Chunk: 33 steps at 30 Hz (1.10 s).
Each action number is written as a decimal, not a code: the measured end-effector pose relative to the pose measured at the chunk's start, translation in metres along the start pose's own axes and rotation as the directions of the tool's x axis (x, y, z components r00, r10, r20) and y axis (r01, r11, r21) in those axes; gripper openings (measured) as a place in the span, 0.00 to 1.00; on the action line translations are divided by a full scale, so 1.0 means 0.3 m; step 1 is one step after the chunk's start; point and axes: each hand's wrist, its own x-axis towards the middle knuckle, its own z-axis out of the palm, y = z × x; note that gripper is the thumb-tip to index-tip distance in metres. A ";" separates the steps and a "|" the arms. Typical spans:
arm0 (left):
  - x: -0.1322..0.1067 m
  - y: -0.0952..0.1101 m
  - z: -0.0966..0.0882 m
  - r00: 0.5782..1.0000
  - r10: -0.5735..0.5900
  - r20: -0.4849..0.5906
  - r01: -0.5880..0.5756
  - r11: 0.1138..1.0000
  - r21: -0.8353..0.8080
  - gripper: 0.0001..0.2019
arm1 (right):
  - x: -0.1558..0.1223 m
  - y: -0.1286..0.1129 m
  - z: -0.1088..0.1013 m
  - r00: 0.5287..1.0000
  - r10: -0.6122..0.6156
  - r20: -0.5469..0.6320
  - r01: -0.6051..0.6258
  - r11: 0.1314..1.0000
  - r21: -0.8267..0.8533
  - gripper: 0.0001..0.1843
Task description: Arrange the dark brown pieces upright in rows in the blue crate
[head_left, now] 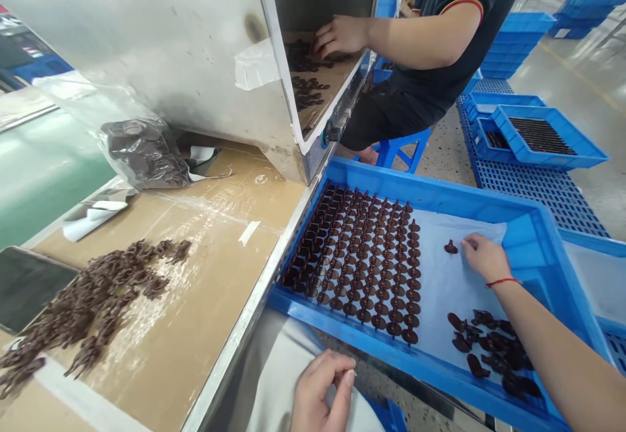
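My right hand (484, 259), with a red string at the wrist, is over the blue tray (531, 226). Its fingers are bent together, their tips just right of one small dark brown piece (450, 246) on the pale liner sheet. Rows of brown pieces (374, 259) with oval bases and raised stems fill the tray's left part. Below my right hand lies a loose heap of similar pieces (506, 350). My left hand (323, 389) is near my lap, outside the tray, thumb and fingers pinched; anything between them is hidden.
Left, a cardboard-covered table (220, 249) carries a pile of brown parts (107, 295), a phone (32, 288) and a clear bag of brown discs (147, 151). A metal hood (195, 47) stands ahead; a co-worker's hand (342, 35) reaches inside. Blue crates (548, 135) sit right.
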 end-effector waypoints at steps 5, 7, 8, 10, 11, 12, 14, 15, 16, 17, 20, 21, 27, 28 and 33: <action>-0.003 -0.004 0.002 1.000 0.006 -0.010 -0.006 1.000 0.003 0.07 | 0.018 -0.044 -0.020 0.981 -0.191 0.036 0.190 0.981 0.021 0.13; -0.003 -0.010 0.000 1.000 0.012 -0.001 -0.012 1.000 0.005 0.06 | 0.032 -0.063 -0.029 0.969 -0.235 0.071 0.236 0.972 -0.006 0.10; -0.003 -0.013 -0.001 1.000 0.019 0.006 -0.019 1.000 0.006 0.06 | 0.042 -0.075 -0.035 0.966 -0.247 0.079 0.249 0.968 -0.021 0.10; -0.002 -0.019 -0.003 0.999 0.050 0.021 -0.050 0.999 0.006 0.06 | 0.069 -0.106 -0.051 0.964 -0.257 0.073 0.261 0.964 -0.050 0.11; -0.002 -0.021 -0.004 0.998 0.063 0.026 -0.063 0.998 0.005 0.06 | 0.086 -0.127 -0.059 0.964 -0.260 0.061 0.264 0.962 -0.063 0.11; -0.001 -0.022 -0.004 0.997 0.070 0.030 -0.070 0.998 0.003 0.05 | 0.106 -0.152 -0.067 0.963 -0.263 0.049 0.266 0.961 -0.074 0.12; -0.001 -0.019 -0.004 0.998 0.063 0.030 -0.063 0.998 0.002 0.05 | 0.151 -0.210 -0.080 0.962 -0.270 0.031 0.272 0.958 -0.092 0.13; -0.001 -0.017 -0.004 0.998 0.050 0.028 -0.050 0.999 0.001 0.05 | 0.173 -0.241 -0.084 0.962 -0.271 0.031 0.273 0.957 -0.101 0.13; -0.001 -0.013 -0.005 0.999 0.037 0.025 -0.037 0.999 0.001 0.05 | 0.193 -0.270 -0.087 0.962 -0.271 0.036 0.273 0.956 -0.109 0.13; -0.002 -0.010 -0.005 0.999 0.030 0.023 -0.030 1.000 -0.001 0.05 | 0.211 -0.297 -0.089 0.962 -0.268 0.043 0.272 0.955 -0.118 0.13; -0.003 -0.003 -0.005 1.000 0.013 0.016 -0.013 1.000 -0.007 0.06 | 0.242 -0.355 -0.086 0.965 -0.255 0.064 0.262 0.954 -0.145 0.13; -0.003 -0.001 -0.005 1.000 0.012 0.014 -0.011 1.000 -0.008 0.07 | 0.247 -0.366 -0.084 0.966 -0.249 0.066 0.257 0.954 -0.153 0.13; 0.001 0.013 -0.007 1.000 0.008 0.016 -0.008 1.000 -0.012 0.07 | 0.245 -0.400 -0.076 0.968 -0.236 0.081 0.246 0.955 -0.165 0.15; 0.001 0.015 -0.007 1.000 0.005 0.020 -0.004 1.000 -0.013 0.07 | 0.244 -0.405 -0.077 0.968 -0.235 0.088 0.247 0.956 -0.161 0.15; -0.001 0.012 -0.010 0.999 0.013 0.035 -0.013 1.000 -0.005 0.07 | 0.242 -0.420 -0.089 0.969 -0.223 0.106 0.237 0.960 -0.149 0.15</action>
